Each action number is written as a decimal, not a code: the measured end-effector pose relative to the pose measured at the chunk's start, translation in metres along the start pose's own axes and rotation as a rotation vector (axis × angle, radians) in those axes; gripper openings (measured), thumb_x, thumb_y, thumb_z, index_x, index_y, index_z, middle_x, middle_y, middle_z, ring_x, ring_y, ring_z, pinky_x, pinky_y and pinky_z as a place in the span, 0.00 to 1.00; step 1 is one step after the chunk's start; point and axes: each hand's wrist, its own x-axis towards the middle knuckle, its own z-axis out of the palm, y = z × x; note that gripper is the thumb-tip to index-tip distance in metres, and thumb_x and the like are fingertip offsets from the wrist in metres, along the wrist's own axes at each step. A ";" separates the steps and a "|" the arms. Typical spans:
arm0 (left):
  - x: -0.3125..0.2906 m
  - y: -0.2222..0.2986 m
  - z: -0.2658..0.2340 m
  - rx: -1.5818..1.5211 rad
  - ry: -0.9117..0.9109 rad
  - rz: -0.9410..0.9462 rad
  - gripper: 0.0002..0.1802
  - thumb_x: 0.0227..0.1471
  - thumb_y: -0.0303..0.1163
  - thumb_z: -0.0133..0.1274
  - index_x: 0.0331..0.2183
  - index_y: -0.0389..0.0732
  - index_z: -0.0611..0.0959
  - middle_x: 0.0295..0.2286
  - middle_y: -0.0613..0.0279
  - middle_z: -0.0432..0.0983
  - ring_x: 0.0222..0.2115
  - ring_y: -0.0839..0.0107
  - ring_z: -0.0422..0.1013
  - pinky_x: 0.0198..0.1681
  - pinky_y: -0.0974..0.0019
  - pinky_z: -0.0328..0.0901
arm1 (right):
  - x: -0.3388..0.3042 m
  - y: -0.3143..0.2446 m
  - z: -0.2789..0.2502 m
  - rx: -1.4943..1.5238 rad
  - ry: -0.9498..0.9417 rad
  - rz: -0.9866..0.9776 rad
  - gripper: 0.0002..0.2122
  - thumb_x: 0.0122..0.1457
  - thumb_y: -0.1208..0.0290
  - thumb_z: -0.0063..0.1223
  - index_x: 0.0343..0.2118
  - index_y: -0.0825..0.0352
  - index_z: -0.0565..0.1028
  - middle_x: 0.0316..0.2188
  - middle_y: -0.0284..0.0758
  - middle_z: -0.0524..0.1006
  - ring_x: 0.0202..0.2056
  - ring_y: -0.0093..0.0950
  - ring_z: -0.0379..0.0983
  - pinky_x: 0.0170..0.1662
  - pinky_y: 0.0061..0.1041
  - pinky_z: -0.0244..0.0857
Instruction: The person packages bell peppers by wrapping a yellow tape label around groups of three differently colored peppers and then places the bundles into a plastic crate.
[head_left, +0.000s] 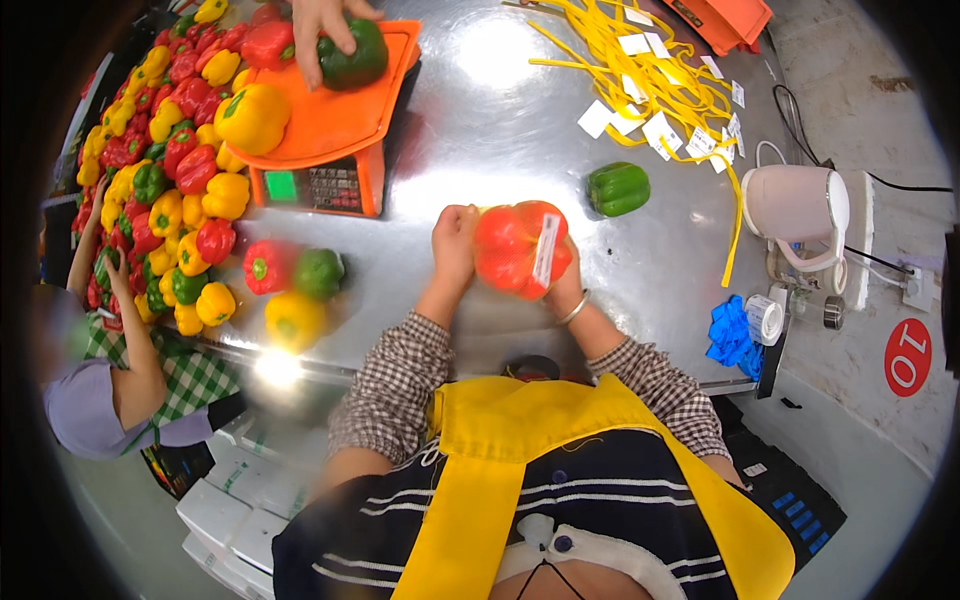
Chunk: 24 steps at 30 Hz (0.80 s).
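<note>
Right hand mostly hidden behind the bagged red peppers; only wrist and bracelet show, grip not readable. White label on the bag too small to read. Co-worker's hand at 12 o'clock cut off at the wrist by the top edge. Orange crate at 1 o'clock cropped by the top edge. Yellow pepper at 9 o'clock blurred. Scale display too small to tell. Person at 8 o'clock partly in the dark rim.

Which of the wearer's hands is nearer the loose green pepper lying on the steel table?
Right. The right hand holds the bagged peppers just below-left of the green pepper; the left hand grips the bag's far side.
</note>
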 end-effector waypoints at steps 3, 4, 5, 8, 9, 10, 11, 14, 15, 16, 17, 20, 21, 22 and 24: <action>0.005 -0.006 0.003 0.168 0.035 0.108 0.10 0.60 0.34 0.45 0.30 0.36 0.73 0.24 0.67 0.71 0.23 0.82 0.63 0.26 0.74 0.62 | 0.000 0.010 0.000 -0.023 0.069 0.030 0.09 0.58 0.71 0.53 0.39 0.67 0.68 0.33 0.29 0.72 0.36 0.17 0.68 0.42 0.21 0.66; 0.004 -0.007 0.000 0.200 0.039 0.125 0.11 0.60 0.34 0.45 0.30 0.36 0.72 0.24 0.67 0.71 0.23 0.82 0.62 0.27 0.74 0.62 | 0.001 0.013 -0.003 -0.014 0.065 0.036 0.10 0.58 0.71 0.53 0.40 0.68 0.69 0.34 0.29 0.73 0.36 0.18 0.68 0.42 0.21 0.66; 0.003 -0.008 -0.001 0.236 0.025 0.149 0.11 0.61 0.34 0.44 0.31 0.36 0.72 0.24 0.66 0.71 0.23 0.81 0.63 0.27 0.73 0.62 | 0.002 0.017 -0.007 -0.006 0.061 0.043 0.11 0.58 0.71 0.52 0.41 0.68 0.69 0.35 0.30 0.73 0.37 0.18 0.69 0.42 0.21 0.66; 0.004 -0.011 -0.006 0.372 -0.005 0.243 0.11 0.61 0.34 0.42 0.31 0.36 0.71 0.24 0.64 0.70 0.24 0.78 0.63 0.29 0.70 0.62 | 0.003 0.014 -0.009 -0.092 -0.010 0.042 0.13 0.59 0.71 0.52 0.45 0.69 0.69 0.38 0.32 0.74 0.39 0.20 0.70 0.43 0.21 0.66; 0.005 -0.010 -0.005 0.437 -0.003 0.280 0.12 0.62 0.35 0.42 0.31 0.36 0.71 0.24 0.63 0.70 0.25 0.76 0.63 0.30 0.69 0.63 | 0.002 0.011 -0.010 -0.139 -0.043 0.038 0.14 0.59 0.72 0.52 0.47 0.70 0.69 0.39 0.33 0.75 0.39 0.20 0.70 0.44 0.21 0.66; 0.004 -0.009 -0.004 0.502 -0.001 0.318 0.12 0.62 0.35 0.41 0.32 0.36 0.70 0.24 0.62 0.69 0.26 0.74 0.63 0.31 0.68 0.63 | 0.001 0.011 -0.012 -0.015 -0.048 0.084 0.14 0.59 0.71 0.51 0.47 0.70 0.69 0.40 0.34 0.75 0.40 0.21 0.71 0.44 0.21 0.67; 0.001 -0.009 -0.002 0.491 -0.010 0.293 0.12 0.62 0.35 0.41 0.32 0.36 0.70 0.25 0.61 0.69 0.26 0.73 0.64 0.32 0.67 0.63 | -0.001 0.015 -0.016 0.110 -0.053 0.129 0.15 0.60 0.71 0.50 0.48 0.70 0.69 0.41 0.34 0.75 0.41 0.22 0.71 0.44 0.22 0.67; -0.016 -0.001 0.010 0.486 -0.024 0.239 0.12 0.62 0.35 0.40 0.32 0.36 0.69 0.25 0.58 0.68 0.27 0.71 0.64 0.33 0.66 0.63 | -0.009 0.016 -0.018 0.231 -0.076 0.171 0.15 0.60 0.70 0.50 0.48 0.70 0.69 0.40 0.35 0.75 0.41 0.22 0.71 0.44 0.22 0.67; -0.022 -0.004 0.014 0.489 -0.024 0.231 0.12 0.62 0.35 0.40 0.33 0.36 0.69 0.25 0.58 0.69 0.27 0.71 0.64 0.33 0.65 0.63 | -0.013 0.011 -0.019 0.264 -0.079 0.175 0.15 0.60 0.70 0.49 0.48 0.70 0.69 0.40 0.35 0.75 0.41 0.22 0.72 0.44 0.22 0.67; -0.028 -0.005 0.020 0.492 -0.024 0.220 0.12 0.62 0.35 0.40 0.33 0.36 0.69 0.25 0.57 0.69 0.27 0.70 0.64 0.33 0.65 0.63 | -0.018 0.001 -0.020 0.293 -0.080 0.178 0.15 0.60 0.70 0.49 0.48 0.71 0.69 0.40 0.35 0.75 0.41 0.22 0.72 0.44 0.22 0.67; -0.032 -0.004 0.026 0.485 -0.043 0.205 0.12 0.62 0.35 0.40 0.33 0.36 0.69 0.25 0.58 0.69 0.27 0.70 0.64 0.33 0.65 0.63 | -0.022 -0.011 -0.024 0.324 -0.079 0.177 0.15 0.60 0.69 0.49 0.48 0.71 0.69 0.40 0.35 0.75 0.40 0.22 0.72 0.44 0.22 0.67; -0.044 0.013 0.063 0.469 -0.114 0.217 0.11 0.62 0.35 0.40 0.33 0.36 0.69 0.24 0.57 0.70 0.26 0.68 0.66 0.32 0.63 0.63 | -0.032 -0.054 -0.043 0.390 -0.056 0.126 0.15 0.61 0.68 0.48 0.47 0.71 0.69 0.40 0.35 0.75 0.40 0.22 0.72 0.44 0.22 0.68; -0.044 0.025 0.083 0.467 -0.131 0.266 0.11 0.62 0.35 0.40 0.33 0.36 0.69 0.24 0.56 0.70 0.25 0.66 0.67 0.31 0.62 0.63 | -0.034 -0.071 -0.048 0.404 -0.050 0.101 0.15 0.61 0.68 0.48 0.47 0.71 0.69 0.40 0.35 0.75 0.40 0.23 0.72 0.44 0.22 0.68; -0.043 0.036 0.103 0.466 -0.152 0.323 0.11 0.61 0.35 0.41 0.34 0.36 0.69 0.24 0.54 0.71 0.25 0.64 0.68 0.31 0.60 0.64 | -0.033 -0.085 -0.055 0.416 -0.042 0.066 0.15 0.61 0.68 0.48 0.47 0.71 0.69 0.40 0.35 0.75 0.40 0.23 0.72 0.44 0.22 0.68; -0.042 0.056 0.142 0.549 -0.198 0.442 0.11 0.61 0.35 0.41 0.34 0.36 0.69 0.24 0.50 0.71 0.25 0.58 0.69 0.30 0.58 0.64 | -0.031 -0.111 -0.070 0.421 -0.023 -0.006 0.15 0.61 0.67 0.48 0.47 0.71 0.69 0.40 0.35 0.75 0.40 0.23 0.72 0.44 0.22 0.68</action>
